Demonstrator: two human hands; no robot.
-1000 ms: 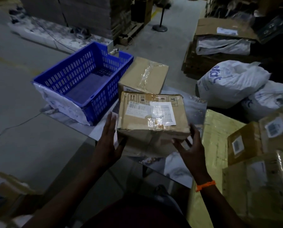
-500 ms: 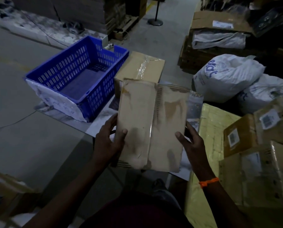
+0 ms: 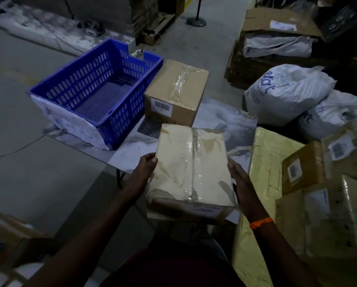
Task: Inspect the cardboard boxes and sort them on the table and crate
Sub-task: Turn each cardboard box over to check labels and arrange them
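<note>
Right of the blue slotted plastic crate [image 3: 127, 112] and nearer the person, one pale flat cardboard box [image 3: 185, 166] sealed with a strip of clear tape is held over the near edge of the marbled white tabletop [image 3: 219, 117], broad face up. The left hand [image 3: 146, 168] has its fingers curled round the box's left edge, and the right hand [image 3: 238, 175], with an orange band [image 3: 261, 222] at the wrist, clasps the right edge with its thumb on top, so both hands hold the same box. The crate stands on the tabletop; inside it only its own slotted walls and flat blue floor show, and a white sheet [image 3: 69, 125] covers its near end wall from outside. Just beside the crate's right wall stands one taller brown cardboard box [image 3: 177, 90], taped across the top, a barcode label on its near face; whether it touches the crate cannot be told. Farther right of the crate, beyond the tabletop, lie two bulging white sacks [image 3: 287, 94], side by side. Nearer than those, also right of the crate, a large yellowish wrapped package [image 3: 270, 162] adjoins three stacked labelled cardboard cartons [image 3: 302, 168]. That makes one crate, two boxes at the tabletop, two sacks and three cartons.
</note>
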